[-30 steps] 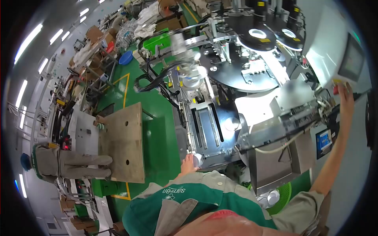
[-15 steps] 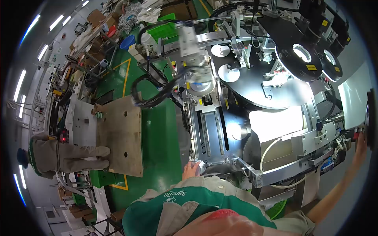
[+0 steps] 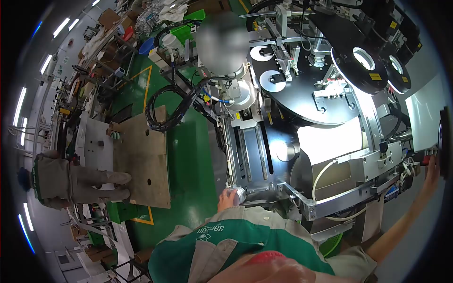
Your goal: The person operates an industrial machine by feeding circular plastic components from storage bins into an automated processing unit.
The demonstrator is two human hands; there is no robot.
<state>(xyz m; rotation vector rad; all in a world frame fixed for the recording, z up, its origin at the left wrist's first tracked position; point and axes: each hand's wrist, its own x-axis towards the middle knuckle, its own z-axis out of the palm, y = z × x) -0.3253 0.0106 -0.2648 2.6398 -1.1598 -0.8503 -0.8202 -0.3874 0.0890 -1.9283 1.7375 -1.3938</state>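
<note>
My left hand is closed around the side of a shiny silvery cylinder at the front end of the machine's metal rails. What the cylinder is cannot be made out. Far to the right, my right hand reaches up with fingers stretched along a red part by the edge of a dark panel; its fingertips are partly hidden. Between the hands stands the machine, with a black round table carrying metal fixtures and white discs.
Black ring-shaped lamps hang over the round table. A metal frame bar and a white hose cross in front. Thick black cables loop at left. Another person stands by a wooden board beyond the green floor.
The machine's arm above the rails has moved, leaving a grey blur, and a white cup-shaped part shows below it. The blur over the round table is gone. Both hands stay in place.
</note>
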